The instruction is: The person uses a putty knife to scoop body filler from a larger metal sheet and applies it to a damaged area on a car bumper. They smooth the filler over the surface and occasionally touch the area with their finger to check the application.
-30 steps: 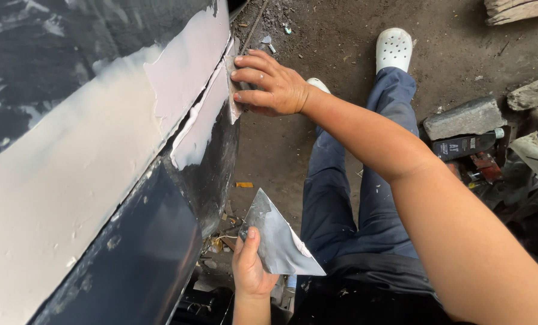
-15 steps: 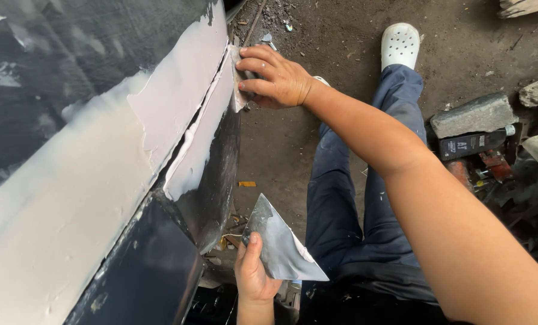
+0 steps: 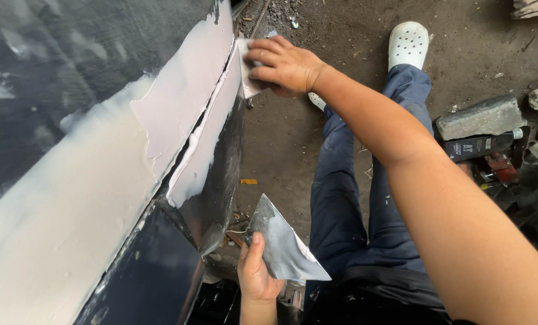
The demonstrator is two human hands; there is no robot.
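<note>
pale filler (image 3: pixel 178 120) on dark car panel (image 3: pixel 52 66), small spreader (image 3: pixel 246 75) under right hand (image 3: pixel 284 65)

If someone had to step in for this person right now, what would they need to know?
Right hand presses a small spreader against the filler at the dark panel's seam.
Left hand holds a metal mixing plate, a little filler on its edge.
Done: pale filler covers a broad band of panel.
Left, probably: smoothing the ridge along the seam.
</note>
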